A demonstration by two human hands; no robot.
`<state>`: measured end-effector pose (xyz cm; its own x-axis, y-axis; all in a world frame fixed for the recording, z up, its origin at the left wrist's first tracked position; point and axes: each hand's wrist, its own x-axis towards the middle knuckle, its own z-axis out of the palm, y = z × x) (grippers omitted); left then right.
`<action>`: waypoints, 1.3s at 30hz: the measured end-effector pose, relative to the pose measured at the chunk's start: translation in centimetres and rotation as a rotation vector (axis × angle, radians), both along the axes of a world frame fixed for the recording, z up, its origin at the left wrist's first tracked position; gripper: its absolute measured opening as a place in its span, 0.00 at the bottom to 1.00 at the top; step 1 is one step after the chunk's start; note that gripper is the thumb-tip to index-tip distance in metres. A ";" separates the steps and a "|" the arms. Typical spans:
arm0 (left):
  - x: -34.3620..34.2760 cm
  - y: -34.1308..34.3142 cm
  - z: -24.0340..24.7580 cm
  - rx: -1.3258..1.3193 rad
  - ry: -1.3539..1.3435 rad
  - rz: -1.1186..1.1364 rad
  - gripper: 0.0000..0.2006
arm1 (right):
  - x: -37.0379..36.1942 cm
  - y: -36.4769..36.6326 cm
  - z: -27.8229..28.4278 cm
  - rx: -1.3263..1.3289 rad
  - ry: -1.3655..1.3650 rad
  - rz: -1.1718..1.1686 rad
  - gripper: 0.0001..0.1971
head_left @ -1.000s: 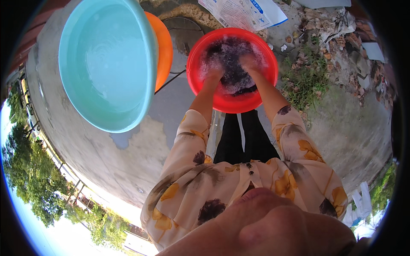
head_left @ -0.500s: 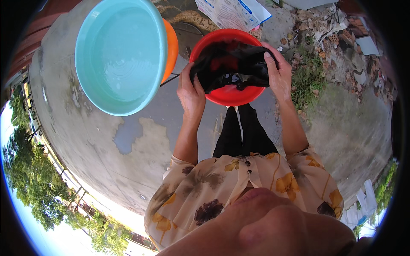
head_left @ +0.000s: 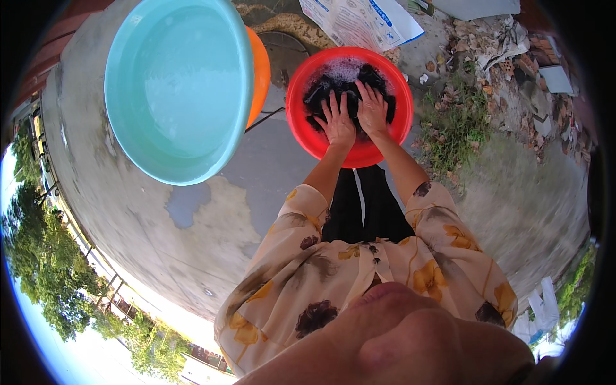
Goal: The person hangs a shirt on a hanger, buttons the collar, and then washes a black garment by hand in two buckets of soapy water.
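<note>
Inside a red basin (head_left: 402,119), a wet black cloth (head_left: 321,96) lies in sudsy water, with white foam (head_left: 344,68) along the far side. My left hand (head_left: 337,122) presses down on the cloth, its fingers spread and pointing away from me. Beside it on the right, my right hand (head_left: 372,110) also lies on the cloth with fingers stretched apart. Neither hand grips the fabric. The cloth's lower part is hidden by the water and my hands.
A large light-blue basin of water (head_left: 179,96) stands at the left, over an orange container (head_left: 260,74). Behind the red basin lies a printed white plastic bag (head_left: 362,22). Rubble (head_left: 532,96) and grass (head_left: 455,138) spread at the right on the concrete ground (head_left: 128,192).
The black cloth, earlier held up and stretched between both hands above the red basin, is now down in it. My hands have let go, come closer together and flattened onto the cloth.
</note>
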<state>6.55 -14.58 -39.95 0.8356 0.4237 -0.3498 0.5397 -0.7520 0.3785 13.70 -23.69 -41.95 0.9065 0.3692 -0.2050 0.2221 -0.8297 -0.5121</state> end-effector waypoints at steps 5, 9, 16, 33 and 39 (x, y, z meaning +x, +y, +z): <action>1.9 -0.3 -7.0 -0.121 0.212 -0.087 0.28 | 1.3 -2.1 -5.9 -0.063 0.158 -0.034 0.32; -0.8 2.4 -10.6 -0.178 0.424 -0.203 0.24 | 1.9 -0.5 -8.4 0.160 0.000 0.025 0.17; 5.9 4.8 -8.2 -0.184 0.389 -0.128 0.21 | 6.6 -2.0 -10.1 -0.087 0.217 -0.112 0.17; -1.7 6.4 21.0 -0.128 -0.726 0.276 0.18 | 2.9 -6.1 22.5 0.822 0.192 -0.306 0.17; -2.5 4.5 14.5 -0.073 -0.449 0.137 0.32 | 1.9 -5.4 15.1 0.477 0.049 -0.118 0.22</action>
